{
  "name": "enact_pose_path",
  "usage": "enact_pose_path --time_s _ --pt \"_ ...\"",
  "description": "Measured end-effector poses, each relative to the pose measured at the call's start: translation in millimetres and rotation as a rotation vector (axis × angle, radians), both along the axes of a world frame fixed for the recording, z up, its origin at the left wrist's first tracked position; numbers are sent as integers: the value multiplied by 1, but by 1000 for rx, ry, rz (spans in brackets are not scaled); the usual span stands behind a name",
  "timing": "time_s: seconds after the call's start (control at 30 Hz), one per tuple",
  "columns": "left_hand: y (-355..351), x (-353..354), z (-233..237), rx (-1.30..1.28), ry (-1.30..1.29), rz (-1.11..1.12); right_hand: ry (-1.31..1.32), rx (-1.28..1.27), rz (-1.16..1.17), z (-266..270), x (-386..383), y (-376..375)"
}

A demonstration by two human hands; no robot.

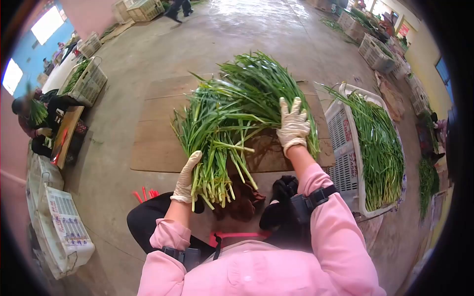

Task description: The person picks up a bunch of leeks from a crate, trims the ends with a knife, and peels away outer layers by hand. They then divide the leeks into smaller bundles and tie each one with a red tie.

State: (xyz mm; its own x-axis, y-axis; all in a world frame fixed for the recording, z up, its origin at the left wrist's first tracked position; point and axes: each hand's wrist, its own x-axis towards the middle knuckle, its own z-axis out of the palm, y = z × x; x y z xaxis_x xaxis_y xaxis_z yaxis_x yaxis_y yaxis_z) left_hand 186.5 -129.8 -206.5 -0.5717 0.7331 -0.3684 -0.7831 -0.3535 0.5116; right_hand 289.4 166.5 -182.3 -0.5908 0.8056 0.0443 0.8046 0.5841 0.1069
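My left hand [186, 178], in a pale glove, is at the left side of a bunch of long green leafy stalks [212, 170] that look like garlic chives. Its thumb points up along the stems, and its fingers are mostly hidden behind them. The cut, pale stem ends point toward me. My right hand [295, 124], also gloved, lies with spread fingers on the right side of a larger leafy pile [261, 86]. Both bunches overlap on a brown board [158, 133].
On the right stands a white plastic crate [363, 209] full of the same greens. Another crate [94, 84] stands at the far left, near a seated person [42, 118] with a small wooden table [69, 135]. Red strips [144, 194] lie beside my left knee.
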Motion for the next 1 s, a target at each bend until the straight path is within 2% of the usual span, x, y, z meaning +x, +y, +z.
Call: enact_pose_path --time_s 0.03,0.1,0.23,0.27,0.37,0.43,0.47,0.5,0.53,0.57,0.6,0.63,0.7,0.77,0.8,0.83,0.9,0.97,1.0 --pt "-3 0 2 23 31 8 -3 51 -42 -3 0 9" --pt "-13 -7 -12 0 -17 30 33 -75 -83 5 4 27" --pt "-20 -15 -16 52 17 108 97 -68 -160 6 5 64" --pt "-21 -15 -17 56 15 126 108 -142 -169 8 6 68" --pt "-18 -14 -23 63 -3 117 -157 -8 -65 38 2 40" --pt "-13 -9 -25 69 -28 108 -18 54 228 47 6 16" --pt "-12 -8 -27 64 -39 110 157 125 396 33 4 6" --pt "-9 -7 -24 58 -48 110 427 32 616 19 -1 -7" --pt "-8 -5 -20 52 -53 111 355 -563 523 39 -12 -35" --pt "-6 -4 -17 47 -56 115 353 -910 432 58 -15 -63" --pt "-6 -5 -22 -29 -80 136 335 -1054 345 48 -21 -79" --pt "-5 -3 -14 -61 -37 66 223 -1107 396 3 -37 -74" --pt "-1 -3 -15 -42 27 -20 476 -1363 323 -5 -41 -92" --pt "13 6 -11 -8 115 -86 713 -1788 236 13 -38 -112" --pt "21 6 -8 -17 99 -132 692 -1873 246 -1 -36 -118" --pt "29 6 -4 -21 85 -176 688 -1665 380 -15 -37 -121" --pt "34 14 6 -39 123 -184 848 -1847 364 -25 -25 -123" --pt "37 16 12 -18 75 -242 874 -1869 329 -3 -6 -126" --pt "36 23 25 -60 142 -266 935 -1939 281 -16 1 -125"
